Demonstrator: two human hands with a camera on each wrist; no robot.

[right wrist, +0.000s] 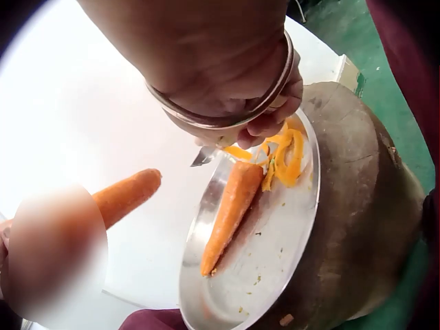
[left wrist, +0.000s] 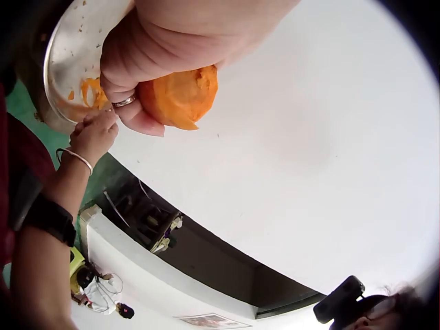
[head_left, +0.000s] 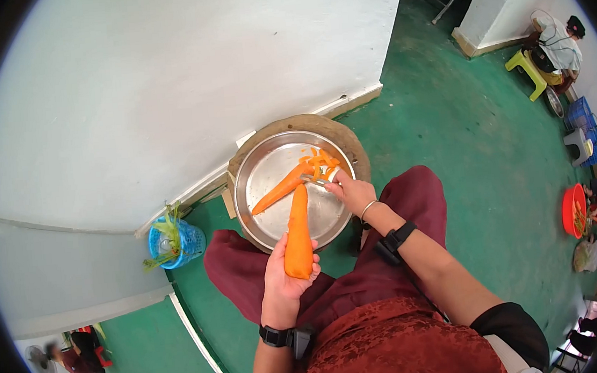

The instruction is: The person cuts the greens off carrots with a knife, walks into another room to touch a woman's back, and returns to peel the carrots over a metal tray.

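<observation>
My left hand [head_left: 283,279] holds a large carrot [head_left: 299,239] by its thick end, the tip pointing up toward the pan. In the left wrist view, the fingers wrap round the carrot's broad end [left wrist: 180,97]. My right hand [head_left: 354,192] grips a small metal tool [head_left: 317,180] just beyond the carrot's tip; its blade [right wrist: 202,157] shows partly in the right wrist view, the rest hidden by the hand. Another carrot [right wrist: 232,218] lies in the round metal pan [right wrist: 275,278], beside a heap of orange peelings [right wrist: 287,159].
The pan stands on a round wooden block [head_left: 357,155] against a white wall [head_left: 185,76]. A blue basket [head_left: 189,243] with green leaves stands at the left. People sit at the far right near a red tub [head_left: 572,210] and a yellow-green stool [head_left: 528,72].
</observation>
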